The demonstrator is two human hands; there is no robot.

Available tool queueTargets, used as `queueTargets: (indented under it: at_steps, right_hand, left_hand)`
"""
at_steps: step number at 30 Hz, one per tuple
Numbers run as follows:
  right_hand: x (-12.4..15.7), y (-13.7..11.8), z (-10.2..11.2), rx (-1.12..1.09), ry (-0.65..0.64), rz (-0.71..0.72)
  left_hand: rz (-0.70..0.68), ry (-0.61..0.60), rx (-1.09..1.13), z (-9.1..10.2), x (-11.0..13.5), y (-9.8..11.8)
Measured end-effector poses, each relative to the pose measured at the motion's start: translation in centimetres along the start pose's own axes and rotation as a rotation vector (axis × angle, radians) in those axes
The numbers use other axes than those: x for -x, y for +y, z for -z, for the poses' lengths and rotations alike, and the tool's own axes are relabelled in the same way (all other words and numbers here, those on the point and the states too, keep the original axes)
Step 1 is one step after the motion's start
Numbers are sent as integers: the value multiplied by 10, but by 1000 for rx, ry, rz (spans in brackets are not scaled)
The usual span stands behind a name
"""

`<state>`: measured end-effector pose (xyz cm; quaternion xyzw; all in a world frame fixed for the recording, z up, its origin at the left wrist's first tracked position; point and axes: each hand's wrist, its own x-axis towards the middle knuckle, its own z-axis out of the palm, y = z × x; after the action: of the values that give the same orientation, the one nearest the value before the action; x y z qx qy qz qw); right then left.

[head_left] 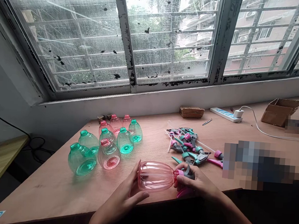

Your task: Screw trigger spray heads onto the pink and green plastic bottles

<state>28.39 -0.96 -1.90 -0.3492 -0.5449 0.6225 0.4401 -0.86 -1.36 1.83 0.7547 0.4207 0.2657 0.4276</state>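
A clear pink spray bottle [156, 176] is held on its side just above the front edge of the table. My left hand [131, 190] cups its base, with thumb and fingers around the end. At the neck, my right hand [192, 179] is closed around the grey and pink trigger spray head [186, 173], whose pink collar meets the bottle's mouth. A thin tube shows inside the bottle. Beyond my right hand lies a pile of loose trigger spray heads [187, 142] in pink, teal and grey. Left of my left hand stand several open green bottles [82, 162] and pink bottles [109, 155].
Along the back of the wooden table [47, 190] are a brown wrapped package [191, 112], tweezers [207, 122] and a white power strip [225, 114] with a plugged-in cable. An open cardboard box [280, 112] sits at right, near a blurred-out patch. Windows rise behind.
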Motion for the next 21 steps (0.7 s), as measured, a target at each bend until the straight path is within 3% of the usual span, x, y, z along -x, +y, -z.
queueTargets:
  at_steps: [6,21]
  right_hand:
    - [-1,3,1,1,-10,19]
    - [-1,2,0,22,-7,21]
  left_hand:
    - [-12,43,-121,0,2,-5]
    - [46,4,-57,2,1,0]
